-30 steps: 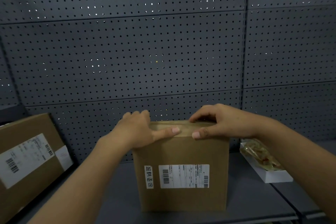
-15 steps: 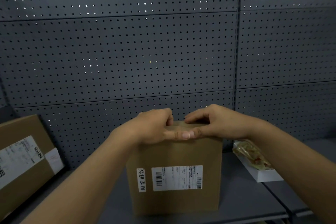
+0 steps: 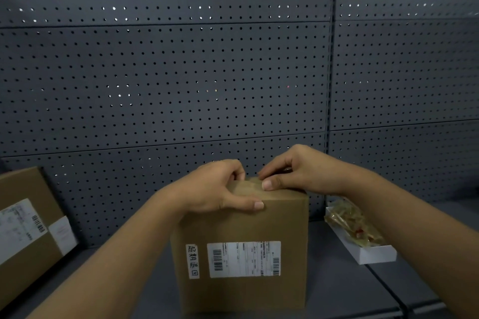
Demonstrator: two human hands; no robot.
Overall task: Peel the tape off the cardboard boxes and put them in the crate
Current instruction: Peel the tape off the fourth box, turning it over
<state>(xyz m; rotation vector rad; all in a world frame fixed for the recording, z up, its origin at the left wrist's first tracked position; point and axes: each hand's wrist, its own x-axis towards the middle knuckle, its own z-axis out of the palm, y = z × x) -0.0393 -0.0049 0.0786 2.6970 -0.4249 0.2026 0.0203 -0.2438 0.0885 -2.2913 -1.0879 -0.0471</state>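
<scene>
**Box gripped at top edge, both hands on tape seam**

A second box (image 3: 28,225) is seen at far left, leaning tilted against the pegboard (image 3: 166,80), with a white label facing the camera. It is well apart from either hand.

The left hand (image 3: 215,189) is laid over the top left corner of the box (image 3: 241,248). Its fingers are curled over the top face and its thumb is pressed flat along the front top edge, so the box is gripped between them.

The box is stood upright on the grey shelf (image 3: 337,287), centre frame, directly below both hands. A barcode label and a small handwritten sticker are carried on its front face. A strip of tape (image 3: 250,185) is visible along the top seam, between the two hands.

The right hand (image 3: 300,171) is placed on the top right of the box, fingers curled, thumb and fingertips pinched on the tape at the seam. Whether the tape has lifted cannot be told.

A white tray (image 3: 368,254) holding a crumpled clear wrapper (image 3: 350,220) is noted at right, near the box, not touching.
</scene>
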